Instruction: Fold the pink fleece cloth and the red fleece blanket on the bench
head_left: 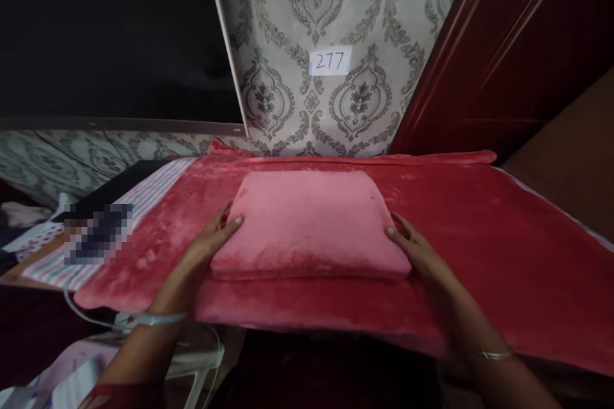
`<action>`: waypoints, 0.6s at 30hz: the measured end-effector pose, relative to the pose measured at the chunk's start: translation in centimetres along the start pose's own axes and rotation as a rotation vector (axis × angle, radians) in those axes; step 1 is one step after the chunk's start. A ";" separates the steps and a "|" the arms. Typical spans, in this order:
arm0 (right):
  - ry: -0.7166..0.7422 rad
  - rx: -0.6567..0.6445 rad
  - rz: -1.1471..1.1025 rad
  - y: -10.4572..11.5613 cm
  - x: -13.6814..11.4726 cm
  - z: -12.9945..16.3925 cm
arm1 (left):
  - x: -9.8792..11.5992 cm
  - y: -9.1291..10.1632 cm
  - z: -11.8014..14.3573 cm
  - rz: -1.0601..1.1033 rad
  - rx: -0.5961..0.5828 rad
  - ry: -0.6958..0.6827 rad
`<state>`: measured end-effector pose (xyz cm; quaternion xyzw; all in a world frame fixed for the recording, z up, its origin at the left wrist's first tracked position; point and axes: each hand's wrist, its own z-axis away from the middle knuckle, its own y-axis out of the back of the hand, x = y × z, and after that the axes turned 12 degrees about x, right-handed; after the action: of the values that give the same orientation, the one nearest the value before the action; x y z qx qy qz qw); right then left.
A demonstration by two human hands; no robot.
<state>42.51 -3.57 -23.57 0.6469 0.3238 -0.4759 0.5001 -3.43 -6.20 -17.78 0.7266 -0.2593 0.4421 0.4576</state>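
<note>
A pink plush cloth, folded into a thick rectangle (pixel 311 220), lies on a red plush blanket (pixel 503 249) spread over a table. My left hand (pixel 211 239) presses against the folded cloth's left edge, thumb on top. At the cloth's right edge rests my right hand (pixel 415 249), fingers flat along the side. Both wrists wear thin bangles. Neither hand lifts the cloth; it sits flat on the blanket.
A striped cloth (pixel 144 198) lies under the blanket at the left, beside a blurred patch. The patterned wall behind carries a paper label reading 277 (pixel 330 61). A dark red door (pixel 503 51) stands at the right. White cords (pixel 201 358) hang below the table's front edge.
</note>
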 end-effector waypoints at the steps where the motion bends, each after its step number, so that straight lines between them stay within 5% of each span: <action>1: 0.105 0.072 0.083 0.1 -0.5 0.3 | 0.4 0.0 0.2 -0.138 0.065 -0.108; 5: 0.659 0.238 0.348 -1.5 -4.2 2.8 | 2.8 -2.1 2.8 -0.532 0.093 -0.552; 8: 0.878 0.030 0.471 -4.7 -7.3 5.0 | 4.8 -5.3 5.3 -0.658 -0.059 -0.664; 12: 0.881 -0.178 0.656 -8.4 -8.9 6.1 | 5.6 -8.3 6.5 -0.761 -0.161 -0.699; 18: 0.842 -0.305 0.750 -9.9 -7.0 5.6 | 2.3 -9.2 5.8 -0.748 -0.157 -0.724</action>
<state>29.63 -5.66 -20.60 0.7715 0.3086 0.0836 0.5501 7.21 -7.25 -20.87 0.8393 -0.1562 -0.0517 0.5183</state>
